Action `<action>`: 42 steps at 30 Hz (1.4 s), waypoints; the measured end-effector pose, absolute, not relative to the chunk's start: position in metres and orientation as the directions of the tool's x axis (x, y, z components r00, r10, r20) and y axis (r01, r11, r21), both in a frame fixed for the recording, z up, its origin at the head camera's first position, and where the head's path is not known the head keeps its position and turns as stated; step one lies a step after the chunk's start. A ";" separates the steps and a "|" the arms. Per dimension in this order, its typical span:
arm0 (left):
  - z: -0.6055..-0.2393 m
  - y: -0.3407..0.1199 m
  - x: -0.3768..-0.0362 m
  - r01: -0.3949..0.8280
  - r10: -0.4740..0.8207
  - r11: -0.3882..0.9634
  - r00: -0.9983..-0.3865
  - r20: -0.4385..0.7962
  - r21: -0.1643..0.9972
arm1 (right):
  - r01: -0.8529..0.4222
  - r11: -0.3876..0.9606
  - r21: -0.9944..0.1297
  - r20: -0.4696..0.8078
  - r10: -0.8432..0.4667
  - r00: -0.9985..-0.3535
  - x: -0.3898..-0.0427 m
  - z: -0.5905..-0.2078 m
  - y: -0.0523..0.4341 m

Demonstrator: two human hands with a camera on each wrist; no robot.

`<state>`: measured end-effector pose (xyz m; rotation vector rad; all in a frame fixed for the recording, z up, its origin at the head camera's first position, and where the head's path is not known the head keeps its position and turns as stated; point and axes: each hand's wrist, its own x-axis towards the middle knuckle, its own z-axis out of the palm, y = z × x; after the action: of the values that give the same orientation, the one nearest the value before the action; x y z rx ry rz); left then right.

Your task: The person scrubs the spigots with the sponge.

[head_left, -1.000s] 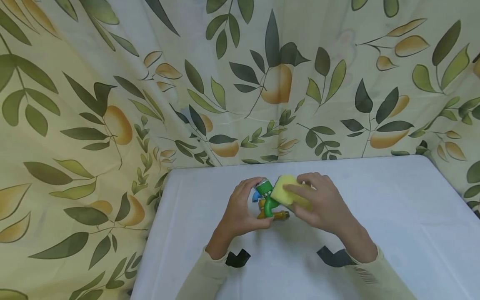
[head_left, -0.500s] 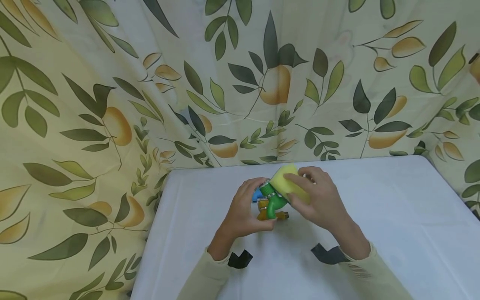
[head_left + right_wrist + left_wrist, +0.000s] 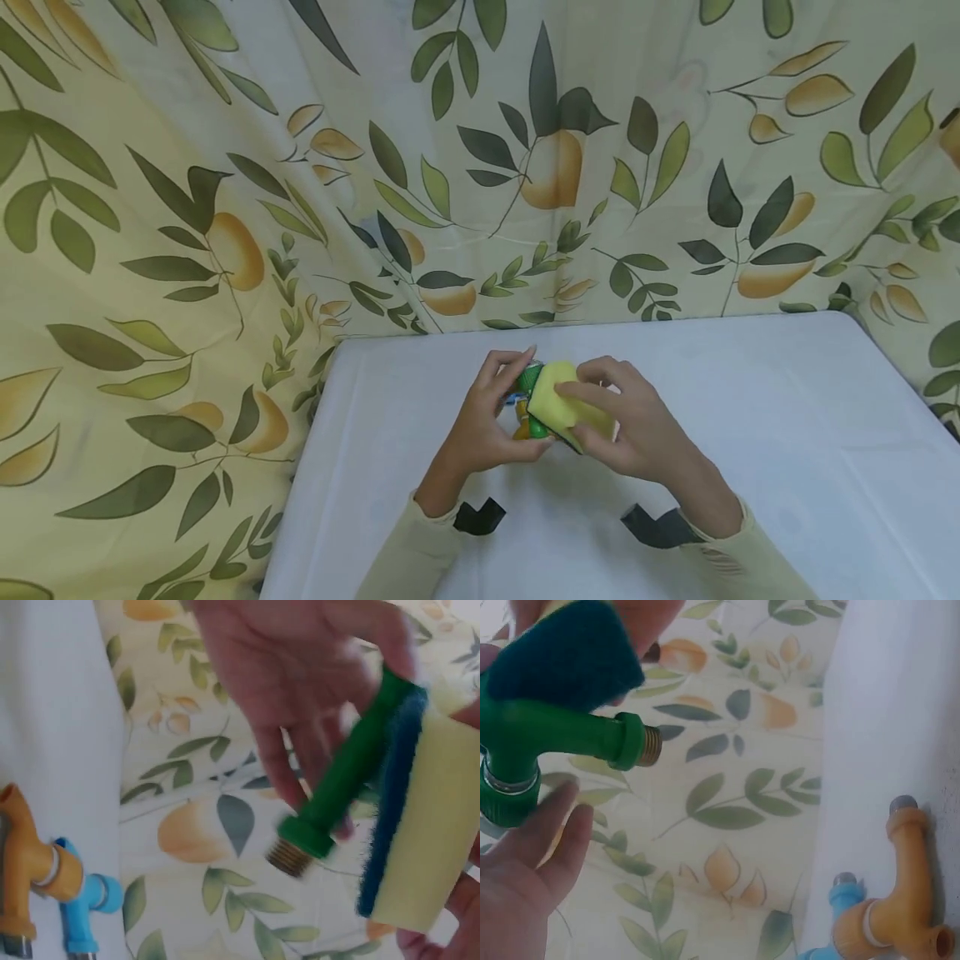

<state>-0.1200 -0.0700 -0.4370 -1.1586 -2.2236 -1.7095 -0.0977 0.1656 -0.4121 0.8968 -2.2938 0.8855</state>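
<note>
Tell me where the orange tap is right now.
The orange tap lies on the white table, beside the blue tap, under the raised hands in the head view.

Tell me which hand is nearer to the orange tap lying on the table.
Left. The left hand holds the green tap just above the orange tap, which peeks out beside it; the right hand, gripping the sponge, sits farther off.

I see a green tap [image 3: 551, 739] with a brass-coloured threaded tip, and against it a sponge [image 3: 420, 817] — pale yellow foam with a dark blue scouring face. On the white worktop [image 3: 750, 433] lie an orange tap [image 3: 900, 892] and a light blue tap [image 3: 86, 904]. The backdrop cloth [image 3: 225, 167] is cream, printed with green leaves and orange-yellow fruit — my sleeves [image 3: 405, 558] are pale yellow.
</note>
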 end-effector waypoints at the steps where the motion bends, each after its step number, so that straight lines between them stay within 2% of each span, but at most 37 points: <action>1: -0.437 -0.070 -0.120 0.599 0.499 0.038 -0.705 0.504 0.800 | -0.730 0.565 -0.384 0.661 -0.384 -0.645 -0.098 -0.411 0.166; 5: -0.436 -0.069 -0.121 0.513 0.520 -0.071 -0.713 0.471 0.855 | -0.686 0.602 -0.408 0.667 -0.316 -0.674 -0.102 -0.408 0.162; 7: -0.437 -0.069 -0.121 0.509 0.520 -0.081 -0.712 0.472 0.857 | -0.700 0.589 -0.403 0.669 -0.333 -0.665 -0.101 -0.407 0.160; 11: -0.439 -0.070 -0.121 0.577 0.501 -0.019 -0.701 0.507 0.817 | -0.772 0.541 -0.333 0.683 -0.426 -0.593 -0.098 -0.405 0.162; 17: -0.441 -0.068 -0.120 0.615 0.480 0.138 -0.727 0.491 0.776 | -0.739 0.596 -0.316 0.688 -0.392 -0.610 -0.100 -0.403 0.160; 21: -0.441 -0.068 -0.119 0.620 0.442 0.218 -0.752 0.490 0.754 | -0.793 0.544 -0.275 0.677 -0.476 -0.561 -0.093 -0.402 0.161; 23: -0.440 -0.067 -0.119 0.623 0.436 0.227 -0.752 0.495 0.748 | -0.779 0.569 -0.264 0.685 -0.459 -0.567 -0.093 -0.402 0.162; 26: -0.438 -0.065 -0.117 0.631 0.450 0.223 -0.743 0.496 0.743 | -0.722 0.626 -0.296 0.686 -0.386 -0.617 -0.094 -0.403 0.163; 28: -0.437 -0.064 -0.117 0.634 0.450 0.215 -0.739 0.501 0.742 | -0.714 0.629 -0.309 0.681 -0.377 -0.627 -0.093 -0.403 0.162; 33: -0.436 -0.067 -0.118 0.631 0.410 0.219 -0.751 0.517 0.744 | -0.748 0.600 -0.283 0.681 -0.423 -0.597 -0.091 -0.404 0.162; 37: -0.436 -0.067 -0.118 0.642 0.431 0.224 -0.740 0.516 0.733 | -0.706 0.637 -0.310 0.677 -0.374 -0.634 -0.093 -0.404 0.161; 42: -0.437 -0.069 -0.119 0.666 0.422 0.231 -0.726 0.544 0.709 | -0.741 0.604 -0.293 0.670 -0.423 -0.609 -0.092 -0.404 0.161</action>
<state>-0.1191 -0.0689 -0.4370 -1.0250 -2.2662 -1.4954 -0.0924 0.1606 -0.4042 0.9179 -2.2815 0.7627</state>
